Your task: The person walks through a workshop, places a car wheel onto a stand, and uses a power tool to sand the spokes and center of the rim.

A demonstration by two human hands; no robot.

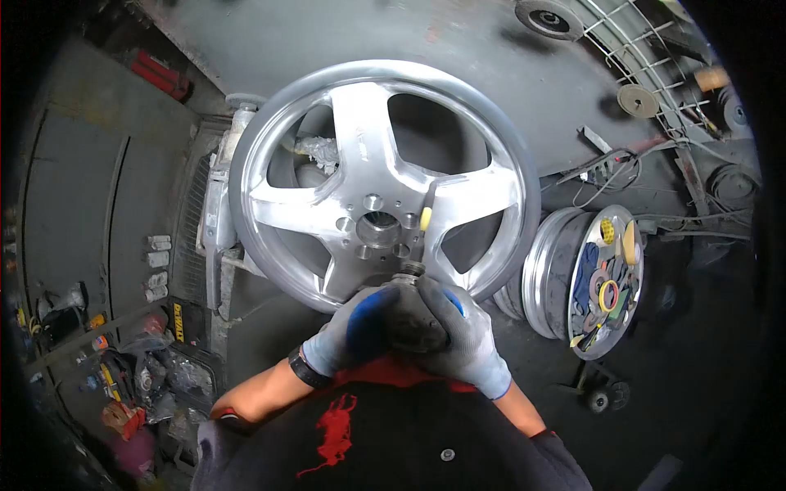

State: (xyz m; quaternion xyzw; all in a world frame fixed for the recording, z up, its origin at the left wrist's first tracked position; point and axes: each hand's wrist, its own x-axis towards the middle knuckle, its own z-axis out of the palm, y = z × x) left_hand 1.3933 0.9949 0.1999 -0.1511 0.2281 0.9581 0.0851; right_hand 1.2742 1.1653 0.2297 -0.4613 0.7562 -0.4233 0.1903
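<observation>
1. The alloy wheel (364, 155) stands upright just above both hands, with its face turned to the person. It seems to be mounted on a stand behind it, so I judge it should sit firm before any pressure comes on it.
2. A second wheel (547, 278) leans to the right of the right hand, well apart, and is filled with discs (606, 290).
3. The left hand (356, 327) and the right hand (467, 335), both gloved, are closed around the grinder (409, 321), fingers wrapped and touching each other. This two-hand grip looks right for control.
4. The shaft of the grinder goes up from the hands to a spoke. I think light pressure and even strokes are best here, so that no flat spot is made.
5. The yellow tip (426, 218) lies against the spoke, above the hands and just right of the hub hole (378, 229). It should not slip into the bolt holes nearby.
</observation>
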